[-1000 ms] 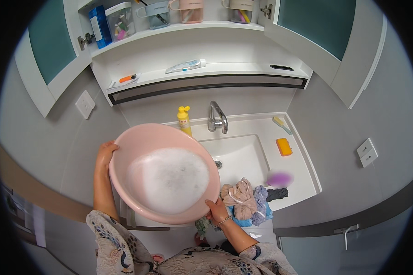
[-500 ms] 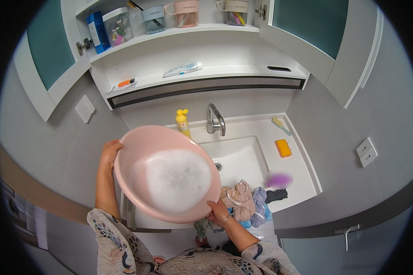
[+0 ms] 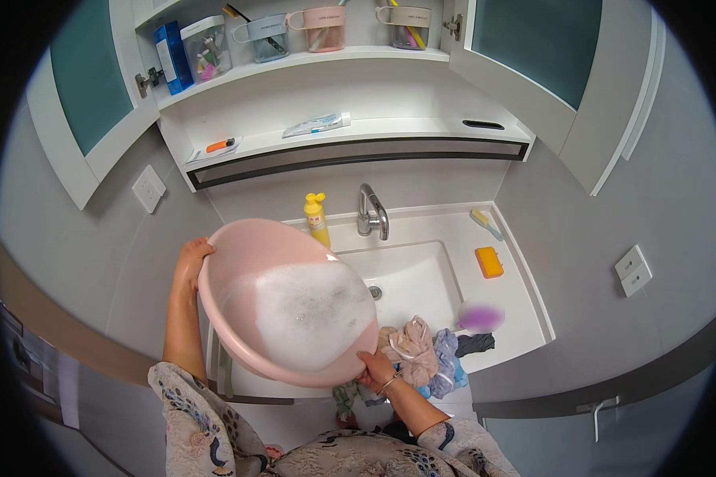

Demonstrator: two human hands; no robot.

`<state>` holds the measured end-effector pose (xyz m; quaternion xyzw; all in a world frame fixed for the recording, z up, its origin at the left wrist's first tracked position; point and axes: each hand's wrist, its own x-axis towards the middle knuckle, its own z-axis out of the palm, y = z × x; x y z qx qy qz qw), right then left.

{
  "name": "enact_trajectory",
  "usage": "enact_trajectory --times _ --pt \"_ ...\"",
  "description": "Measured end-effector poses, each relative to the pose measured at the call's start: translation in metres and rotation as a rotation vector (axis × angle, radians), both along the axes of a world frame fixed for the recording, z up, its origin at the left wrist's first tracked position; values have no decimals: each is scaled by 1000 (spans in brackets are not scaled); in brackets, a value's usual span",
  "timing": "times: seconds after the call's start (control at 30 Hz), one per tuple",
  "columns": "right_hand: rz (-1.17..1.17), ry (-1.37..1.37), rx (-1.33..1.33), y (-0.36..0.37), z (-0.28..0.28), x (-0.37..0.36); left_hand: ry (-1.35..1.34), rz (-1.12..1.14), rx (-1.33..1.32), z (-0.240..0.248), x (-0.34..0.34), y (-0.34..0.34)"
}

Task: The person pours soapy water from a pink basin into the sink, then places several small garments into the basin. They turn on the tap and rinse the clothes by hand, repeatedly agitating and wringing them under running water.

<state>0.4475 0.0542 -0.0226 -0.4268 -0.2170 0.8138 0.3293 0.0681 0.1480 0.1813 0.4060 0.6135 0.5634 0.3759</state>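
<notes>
Pink basin (image 3: 243, 258) holding white suds (image 3: 306, 314) tilts rightward, its rim gripped by 2 hands (image 3: 376, 370).

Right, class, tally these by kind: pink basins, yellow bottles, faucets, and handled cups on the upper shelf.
Pink basins: 1, held by left hand and right hand
Yellow bottles: 1
Faucets: 1
Handled cups: 3 (blue cup, pink cup, cream-rimmed cup)
Total: 6

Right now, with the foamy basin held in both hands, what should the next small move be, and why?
Probably ease the right side of the pink basin toward the sink drain, away from the bundled clothes: the white foam sits toward that side, the left hand and right hand both grip the basin, and the clothes lie close to the right hand.
</notes>
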Motion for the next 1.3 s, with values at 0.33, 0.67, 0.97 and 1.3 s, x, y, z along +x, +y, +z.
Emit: enact_trajectory --times 0.33,0.67,0.97,1.3 --pt "-16 77 -99 8 14 3 -58 30 16 7 -8 -11" --pt "-5 57 -76 16 12 9 -122 32 20 11 0 -16" --pt "33 73 -98 18 16 12 -145 64 20 18 14 -14" --pt "48 171 -152 24 3 14 -156 88 10 24 19 -5"
